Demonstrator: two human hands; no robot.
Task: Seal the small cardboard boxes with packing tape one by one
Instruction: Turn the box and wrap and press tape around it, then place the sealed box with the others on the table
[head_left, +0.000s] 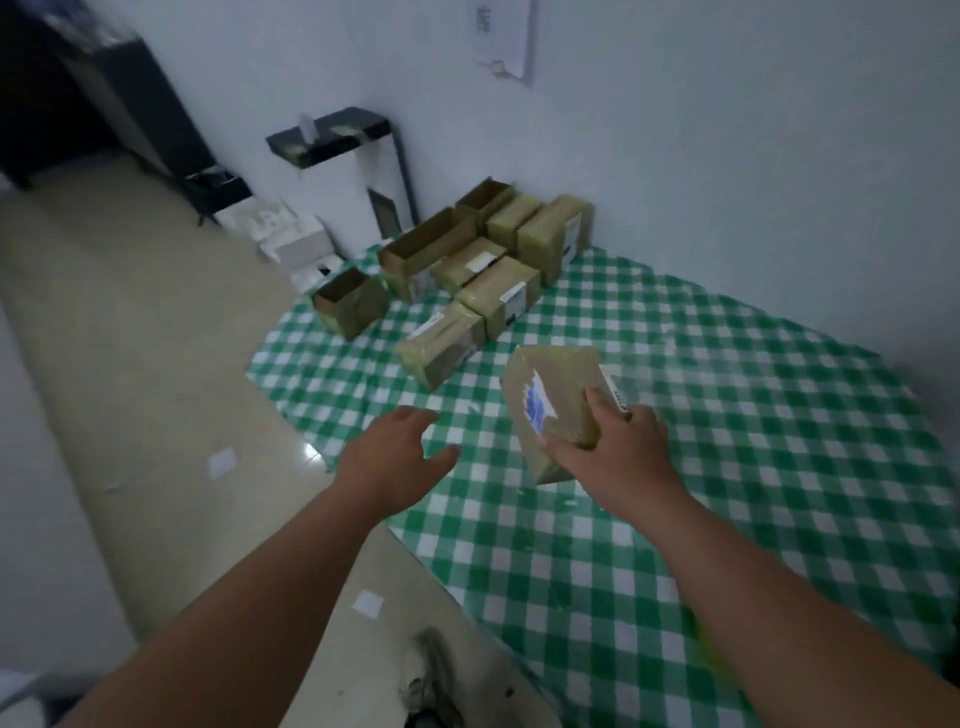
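My right hand (613, 447) grips a small cardboard box (558, 400) by its near right corner and holds it tilted above the green checked cloth (727, 467). The box bears a torn blue-and-white label on its upper face. My left hand (395, 452) hovers over the cloth's left edge, fingers spread and holding nothing. Beyond them lies a cluster of several small boxes: taped ones such as the nearest (441, 345), and open ones such as the box at the left (353, 301). No tape roll is visible.
The cloth lies on a pale tiled floor (130, 364) against a white wall. A black shelf stand (337, 135) and white packaging (291, 239) sit behind the boxes. Dark furniture (93, 93) stands at the top left. Paper scraps (369, 603) dot the floor.
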